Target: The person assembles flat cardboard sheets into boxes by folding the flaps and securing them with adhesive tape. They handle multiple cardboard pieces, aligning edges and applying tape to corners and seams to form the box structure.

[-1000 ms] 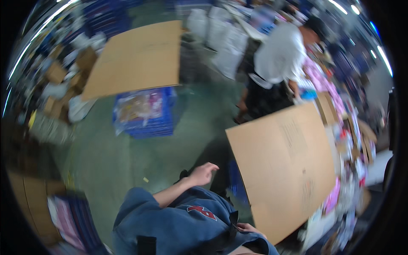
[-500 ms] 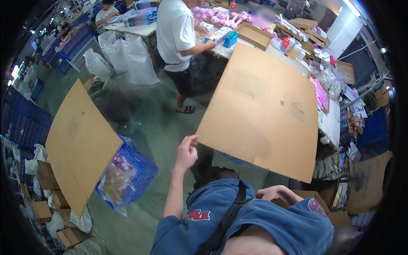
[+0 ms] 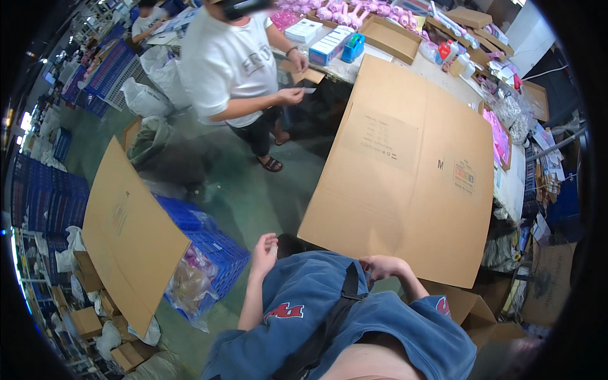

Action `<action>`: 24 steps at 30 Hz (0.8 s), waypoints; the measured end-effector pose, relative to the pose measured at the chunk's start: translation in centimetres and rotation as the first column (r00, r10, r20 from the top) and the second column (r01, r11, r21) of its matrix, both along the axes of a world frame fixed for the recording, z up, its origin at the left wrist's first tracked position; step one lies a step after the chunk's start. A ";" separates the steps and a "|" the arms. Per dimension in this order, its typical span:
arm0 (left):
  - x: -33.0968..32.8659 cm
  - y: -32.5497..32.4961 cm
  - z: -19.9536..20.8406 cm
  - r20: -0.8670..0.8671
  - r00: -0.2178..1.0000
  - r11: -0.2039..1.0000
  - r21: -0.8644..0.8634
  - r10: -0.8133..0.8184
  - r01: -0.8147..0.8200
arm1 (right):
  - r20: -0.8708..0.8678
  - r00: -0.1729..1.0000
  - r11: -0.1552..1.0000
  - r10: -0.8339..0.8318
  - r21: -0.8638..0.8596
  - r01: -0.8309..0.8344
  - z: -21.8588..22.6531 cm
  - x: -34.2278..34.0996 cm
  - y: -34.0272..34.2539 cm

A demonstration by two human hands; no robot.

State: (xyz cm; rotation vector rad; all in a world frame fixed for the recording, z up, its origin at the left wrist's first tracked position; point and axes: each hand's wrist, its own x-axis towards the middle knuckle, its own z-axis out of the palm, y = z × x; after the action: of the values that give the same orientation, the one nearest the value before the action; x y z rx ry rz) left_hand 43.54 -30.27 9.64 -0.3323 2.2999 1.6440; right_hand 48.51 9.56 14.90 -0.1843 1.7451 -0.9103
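My left hand [image 3: 265, 252] is raised at my left side, just off the near left corner of a large flat cardboard sheet [image 3: 386, 183]. Its fingers are curled in, with a pale spot by the thumb that I cannot make out. My right hand [image 3: 384, 267] is held against the front of my blue shirt, below the sheet's near edge; its fingers are bent, and whatever they may hold is hidden. The brown sheet has printed marks and a fold line, and lies on the worktable [image 3: 510, 183], jutting out toward me.
Left of me, another cardboard sheet [image 3: 130, 234] leans over blue crates [image 3: 221, 247] with bagged items. A co-worker in a white shirt [image 3: 231, 69] stands at the table, handling a small card piece. Pink toys [image 3: 386, 16], a shallow box [image 3: 389, 39] and a blue tape dispenser [image 3: 353, 48] lie farther back.
My left hand has come away from the sheet's corner and dropped lower. My right hand has moved inward across my shirt. The co-worker has turned toward me, hands now holding a card piece.
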 end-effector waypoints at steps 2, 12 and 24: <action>-3.5 0.9 0.9 0.015 0.998 0.998 0.028 -0.056 0.056 | -0.092 0.975 0.974 -0.202 0.087 0.210 1.7 1.2 -0.3; -20.4 3.7 2.2 0.202 0.937 0.890 0.420 -0.284 0.179 | -0.002 0.578 0.575 -0.816 0.104 0.812 2.5 4.8 -7.9; -19.1 1.6 -0.9 0.343 0.732 0.805 0.340 -0.588 0.487 | -0.140 0.396 0.381 -0.907 0.125 0.916 5.6 0.8 -18.1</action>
State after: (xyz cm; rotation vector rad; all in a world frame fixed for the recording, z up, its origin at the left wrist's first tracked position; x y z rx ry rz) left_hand 24.42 -28.63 8.74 0.0388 1.6355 1.3359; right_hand 49.32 -8.51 20.53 1.0452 1.9302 -1.5152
